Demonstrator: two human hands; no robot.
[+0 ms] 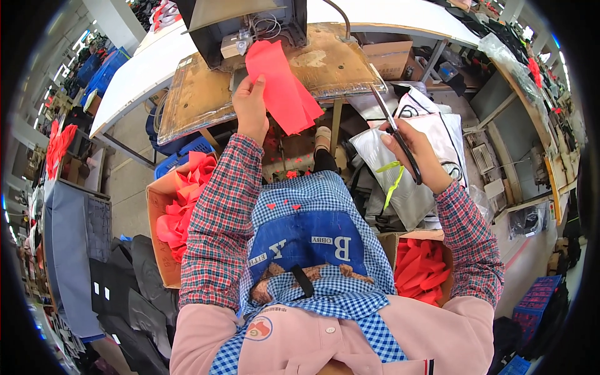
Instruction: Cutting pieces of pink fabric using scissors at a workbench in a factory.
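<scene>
My left hand [249, 111] pinches the edge of a flat red fabric piece [281, 87] between thumb and fingers. The piece seems layered at its lower end and hangs over the front of a worn brown work board [200, 94]. Off to the right, my right hand [422, 155] is closed round a pair of scissors [407, 150] with dark handles. Their metal blades point up and away, near the board's right corner, apart from the fabric. Behind the fabric stands a dark machine housing [284, 22] with loose wires and a small metal part.
Left of my lap a cardboard box [164, 250] holds red fabric pieces; another box [389, 247] on the right holds more. White and silver bags [369, 147] lie beyond the right box. A white table [134, 94] runs behind the board. Dark panels [134, 306] lie at lower left.
</scene>
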